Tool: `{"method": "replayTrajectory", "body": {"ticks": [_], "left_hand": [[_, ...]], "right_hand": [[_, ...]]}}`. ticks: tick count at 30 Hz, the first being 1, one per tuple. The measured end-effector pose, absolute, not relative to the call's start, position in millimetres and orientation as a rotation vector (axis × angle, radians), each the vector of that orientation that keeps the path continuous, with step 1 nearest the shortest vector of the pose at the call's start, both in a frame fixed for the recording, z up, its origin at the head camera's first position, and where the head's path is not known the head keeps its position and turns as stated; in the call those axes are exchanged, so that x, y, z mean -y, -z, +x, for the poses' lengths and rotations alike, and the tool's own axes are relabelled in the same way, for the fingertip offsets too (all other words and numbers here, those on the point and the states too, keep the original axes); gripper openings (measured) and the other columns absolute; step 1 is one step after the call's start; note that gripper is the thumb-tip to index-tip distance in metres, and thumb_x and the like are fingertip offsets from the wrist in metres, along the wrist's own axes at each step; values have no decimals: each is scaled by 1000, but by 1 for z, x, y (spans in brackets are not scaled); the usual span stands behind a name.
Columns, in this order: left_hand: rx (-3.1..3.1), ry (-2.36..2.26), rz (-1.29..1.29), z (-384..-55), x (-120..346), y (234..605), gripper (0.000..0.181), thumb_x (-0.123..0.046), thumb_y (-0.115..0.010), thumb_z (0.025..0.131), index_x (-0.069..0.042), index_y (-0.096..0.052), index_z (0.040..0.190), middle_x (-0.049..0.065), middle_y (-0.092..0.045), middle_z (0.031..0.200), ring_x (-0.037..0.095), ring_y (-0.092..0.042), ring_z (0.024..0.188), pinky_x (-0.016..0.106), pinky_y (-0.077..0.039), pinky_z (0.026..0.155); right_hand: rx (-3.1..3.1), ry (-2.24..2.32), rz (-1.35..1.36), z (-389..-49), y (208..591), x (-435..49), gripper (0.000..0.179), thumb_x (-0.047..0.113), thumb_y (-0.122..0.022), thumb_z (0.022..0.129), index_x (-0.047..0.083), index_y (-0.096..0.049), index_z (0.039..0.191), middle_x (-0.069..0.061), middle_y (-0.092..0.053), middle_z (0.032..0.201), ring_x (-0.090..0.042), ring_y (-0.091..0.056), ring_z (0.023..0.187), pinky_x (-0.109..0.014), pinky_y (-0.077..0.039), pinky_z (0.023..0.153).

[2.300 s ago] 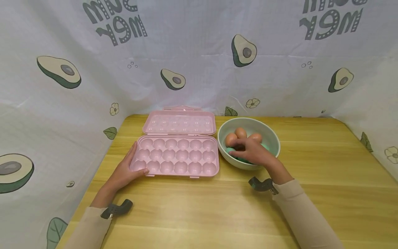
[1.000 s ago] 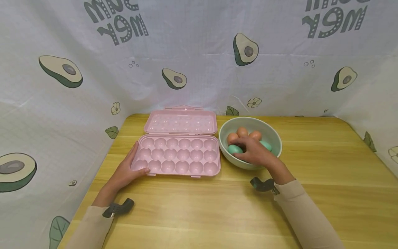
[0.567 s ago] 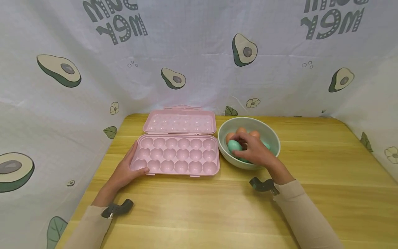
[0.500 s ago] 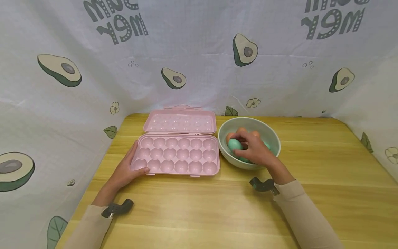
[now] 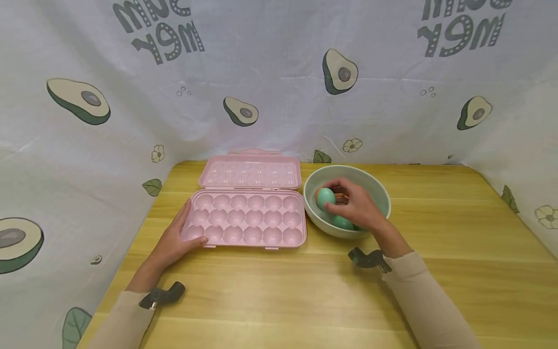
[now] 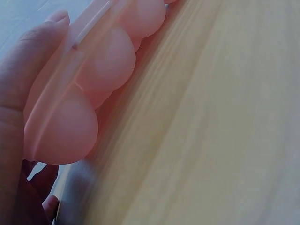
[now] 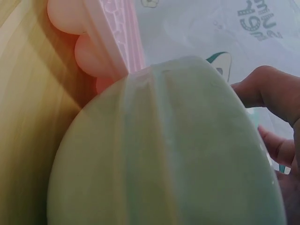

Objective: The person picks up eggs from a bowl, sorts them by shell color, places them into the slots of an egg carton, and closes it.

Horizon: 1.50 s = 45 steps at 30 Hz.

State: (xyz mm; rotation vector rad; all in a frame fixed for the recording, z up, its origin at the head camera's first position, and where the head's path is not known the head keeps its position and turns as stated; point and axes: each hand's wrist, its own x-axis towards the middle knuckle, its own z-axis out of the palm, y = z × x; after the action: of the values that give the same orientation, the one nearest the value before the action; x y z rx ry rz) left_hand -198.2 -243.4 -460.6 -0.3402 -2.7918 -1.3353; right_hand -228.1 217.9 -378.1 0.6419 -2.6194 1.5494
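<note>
An open pink plastic egg box (image 5: 235, 243) lies on the table, its cups holding no eggs and its lid (image 5: 250, 172) folded back. My left hand (image 5: 172, 242) grips the box's left end, thumb along the front rim and fingers at the left side. In the left wrist view the thumb (image 6: 33, 61) lies against the rim beside the rounded cup undersides. Over the bowl (image 5: 379, 186), my right hand (image 5: 357, 206) pinches a green egg (image 5: 326, 198) between thumb and fingers. Another green egg (image 5: 343, 222) lies inside below the hand. Brown eggs are mostly hidden behind the hand.
The pale green bowl stands right beside the egg box's right end. A white curtain (image 5: 283, 97) printed with avocados hangs behind and along both sides of the wooden table (image 5: 270, 295). Each wrist wears a dark camera mount (image 5: 368, 258).
My right hand has pinched the green egg and raised it from the others, slightly up and left, uncovering another green egg below. The left hand keeps its hold on the box.
</note>
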Motion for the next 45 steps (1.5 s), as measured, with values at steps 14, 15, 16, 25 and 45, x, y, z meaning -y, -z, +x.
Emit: {"method": "replayTrajectory", "body": {"ticks": [14, 15, 16, 25, 45], "left_hand": [[2755, 1366, -376, -196, 245, 460, 111, -31, -81, 75, -18, -8, 157, 14, -11, 161, 42, -16, 143, 64, -17, 110], [2752, 1367, -378, -196, 245, 461, 111, -31, -82, 75, -18, -8, 157, 14, -11, 160, 42, -16, 143, 64, -18, 110], [2751, 1368, -378, -195, 245, 462, 111, -31, -82, 75, -18, -8, 157, 14, -12, 160, 42, -16, 143, 64, -18, 110], [2746, 1366, -364, -192, 244, 463, 111, -32, -82, 74, -21, -9, 157, 13, -13, 160, 42, -18, 143, 65, -19, 109], [2762, 1352, -360, -194, 245, 463, 109, -32, -81, 76, -19, -9, 157, 13, -11, 161, 40, -15, 144, 63, -17, 111]], "right_hand": [[2437, -1672, 769, -231, 378, -200, 43, -4, -72, 82, -6, -56, 121, -19, -58, 118, -24, -61, 104, -26, -52, 89], [2429, -1695, 788, -231, 378, -198, 43, -4, -72, 82, -6, -55, 121, -20, -57, 118, -24, -61, 103, -26, -52, 89], [2423, -1714, 805, -231, 379, -196, 42, -5, -71, 82, -6, -55, 121, -20, -56, 118, -23, -61, 103, -26, -51, 90], [2405, -1725, 935, -224, 366, -172, 38, -8, -72, 80, -9, -59, 115, -21, -64, 110, -32, -61, 100, -42, -52, 91], [2596, -1064, 1066, -234, 390, -168, 40, 20, -77, 82, 9, -63, 118, 2, -64, 115, -16, -57, 109, -36, -43, 98]]}}
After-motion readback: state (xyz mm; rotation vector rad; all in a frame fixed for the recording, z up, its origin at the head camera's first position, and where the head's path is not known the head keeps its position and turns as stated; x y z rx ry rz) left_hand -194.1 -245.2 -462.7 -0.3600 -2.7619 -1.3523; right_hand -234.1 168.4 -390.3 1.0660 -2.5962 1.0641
